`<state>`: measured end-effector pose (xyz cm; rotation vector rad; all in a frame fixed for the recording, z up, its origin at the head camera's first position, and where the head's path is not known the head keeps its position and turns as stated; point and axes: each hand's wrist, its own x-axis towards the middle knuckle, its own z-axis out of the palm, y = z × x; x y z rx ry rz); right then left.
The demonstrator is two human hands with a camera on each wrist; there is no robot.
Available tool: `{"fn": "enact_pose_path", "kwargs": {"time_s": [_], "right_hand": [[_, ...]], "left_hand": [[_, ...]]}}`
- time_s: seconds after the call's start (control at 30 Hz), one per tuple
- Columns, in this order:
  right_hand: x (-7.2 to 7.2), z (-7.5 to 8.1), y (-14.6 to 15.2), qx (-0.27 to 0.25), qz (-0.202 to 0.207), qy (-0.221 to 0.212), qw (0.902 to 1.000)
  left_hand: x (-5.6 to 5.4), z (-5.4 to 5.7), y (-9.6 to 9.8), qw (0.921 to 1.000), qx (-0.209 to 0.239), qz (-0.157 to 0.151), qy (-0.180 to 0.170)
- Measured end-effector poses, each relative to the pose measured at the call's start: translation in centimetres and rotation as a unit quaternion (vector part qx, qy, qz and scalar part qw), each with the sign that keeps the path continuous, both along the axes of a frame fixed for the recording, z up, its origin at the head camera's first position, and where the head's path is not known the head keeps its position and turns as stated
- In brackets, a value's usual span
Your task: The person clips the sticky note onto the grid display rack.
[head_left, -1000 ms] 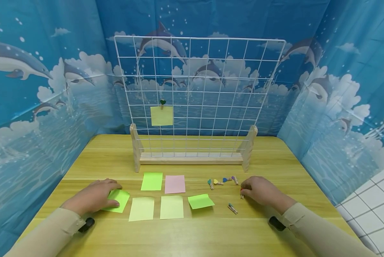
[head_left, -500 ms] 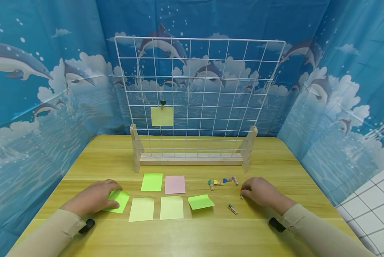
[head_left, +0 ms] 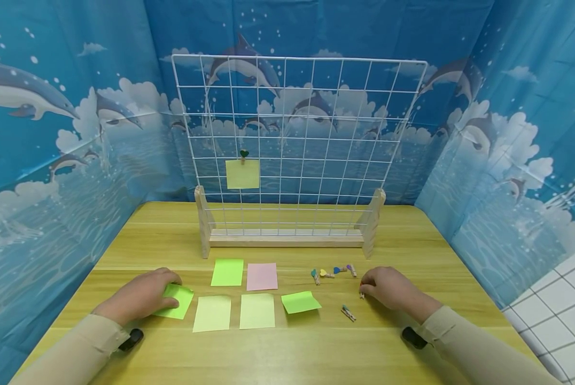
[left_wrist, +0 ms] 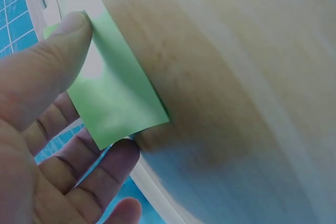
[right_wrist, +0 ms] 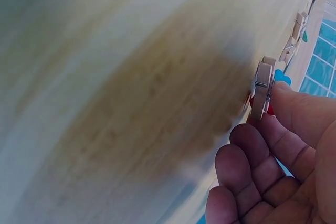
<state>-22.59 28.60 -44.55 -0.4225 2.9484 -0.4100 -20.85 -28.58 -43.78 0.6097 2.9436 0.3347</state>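
Observation:
At the left of the table, my left hand (head_left: 140, 297) holds a bright green sticky note (head_left: 180, 301). The left wrist view shows the thumb on the note's face and the fingertips at its edge. Over on the right, my right hand (head_left: 394, 287) pinches a small wooden clothespin (right_wrist: 262, 87) with a red decoration, between thumb and index finger, low at the tabletop. Left of that hand lie several clothespins with coloured hearts, among them a yellow one (head_left: 327, 273) and a blue one (head_left: 339, 270). A teal-topped clothespin (head_left: 348, 313) lies nearer the front.
A white wire grid (head_left: 294, 137) stands at the back on a wooden base (head_left: 287, 238). A pale yellow note (head_left: 242, 175) hangs there from a green heart clothespin (head_left: 244, 154). Between the hands lie a pink note (head_left: 262, 276) and several green and pale yellow notes (head_left: 257, 311).

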Motion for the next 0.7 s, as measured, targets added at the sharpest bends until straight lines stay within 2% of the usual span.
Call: {"fn": "enact_pose_path", "kwargs": {"time_s": [0.27,0.5,0.7], "right_hand": [[0.24,0.33,-0.19,-0.012,-0.014,-0.014,0.9997],[0.17,0.46,-0.42,-0.030,-0.031,-0.025,0.9988],[0.12,0.73,-0.66,-0.047,-0.041,-0.037,0.9973]], "left_hand": [[-0.04,0.11,-0.04,0.9999,0.010,-0.002,0.003],[-0.30,0.09,-0.30,0.9985,0.042,0.021,-0.029],[-0.65,0.03,-0.60,0.9971,0.057,0.029,-0.042]]}}
